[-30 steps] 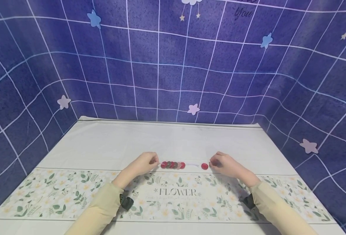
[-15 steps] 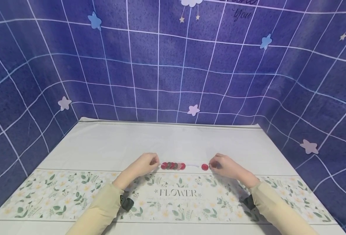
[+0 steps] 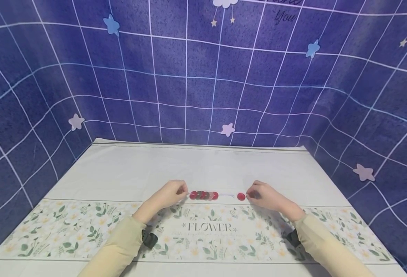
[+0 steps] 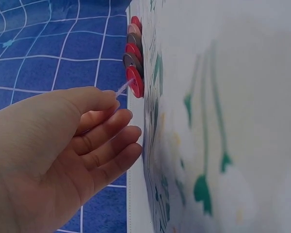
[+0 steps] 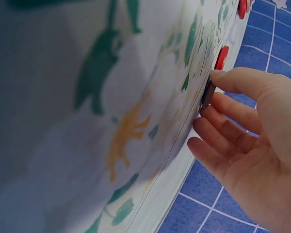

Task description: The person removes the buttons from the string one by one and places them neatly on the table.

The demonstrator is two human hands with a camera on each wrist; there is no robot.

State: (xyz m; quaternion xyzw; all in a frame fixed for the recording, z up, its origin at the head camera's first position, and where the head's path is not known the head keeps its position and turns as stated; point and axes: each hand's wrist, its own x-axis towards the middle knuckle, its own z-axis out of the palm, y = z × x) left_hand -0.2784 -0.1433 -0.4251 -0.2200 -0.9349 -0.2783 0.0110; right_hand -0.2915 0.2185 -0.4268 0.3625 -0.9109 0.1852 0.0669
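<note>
Several overlapping buttons (image 3: 203,195), red, pink and dark brown, lie in a row on the white tablecloth between the hands. A pale string (image 3: 226,195) runs out of the row's right end. At the left end my left hand (image 3: 170,192) pinches the string's other end (image 4: 122,88), which comes out of the nearest red button (image 4: 135,82). A single red button (image 3: 241,196) lies apart, just left of my right hand (image 3: 263,195). Between the right thumb and forefinger sits a dark button (image 5: 209,93), seen edge-on, close over the cloth.
A floral band (image 3: 99,231) with the word FLOWER crosses the tablecloth in front of the hands. Blue grid-patterned curtains (image 3: 203,88) with stars enclose the table at the back and both sides. A dark wrist device (image 3: 149,239) is strapped on each forearm.
</note>
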